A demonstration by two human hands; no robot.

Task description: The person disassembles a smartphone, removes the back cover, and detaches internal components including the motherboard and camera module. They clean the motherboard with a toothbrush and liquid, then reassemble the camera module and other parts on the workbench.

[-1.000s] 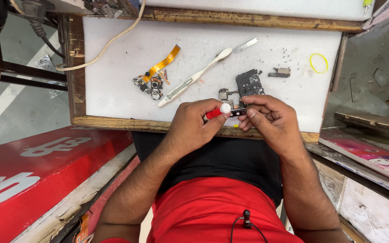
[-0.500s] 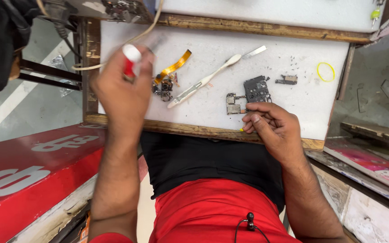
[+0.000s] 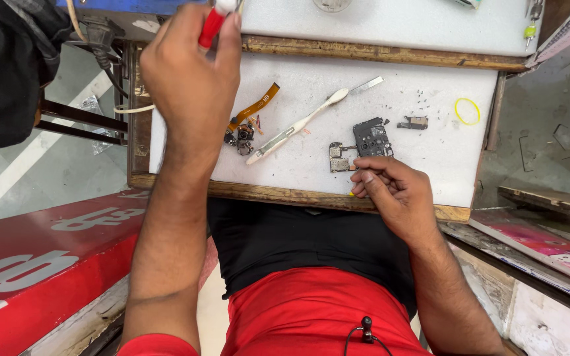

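Landmark: dark circuit board (image 3: 371,137), lying flat on the white tabletop (image 3: 443,158).

Left hand (image 3: 192,86) is raised well up-left of the board, over the tabletop's far-left corner. Grip closed round a red-handled tool w/ white cap (image 3: 214,23); only the handle top shows, tip is hidden behind the fingers & the cap is cut off by the frame edge. Can't tell what kind of tool it is.

Right hand (image 3: 394,191) rests just below the board at the tabletop's near edge, fingertips almost touching the board. Grip narrow, fingers curled and pinched together; something tiny may be betw. thumb & forefinger but too small to make out. A bit of yellow peeks under the hand.

Small metal part (image 3: 339,157) touches the board's left side. White toothbrush (image 3: 296,125) lies slanted further left; beyond it an orange flex cable (image 3: 253,105) w/ a cluster of small camera modules (image 3: 240,137). Small bracket piece (image 3: 414,122) just right of the board; yellow rubber band (image 3: 468,111) further right. Tiny screws speckle the surface above the board, hard to count.
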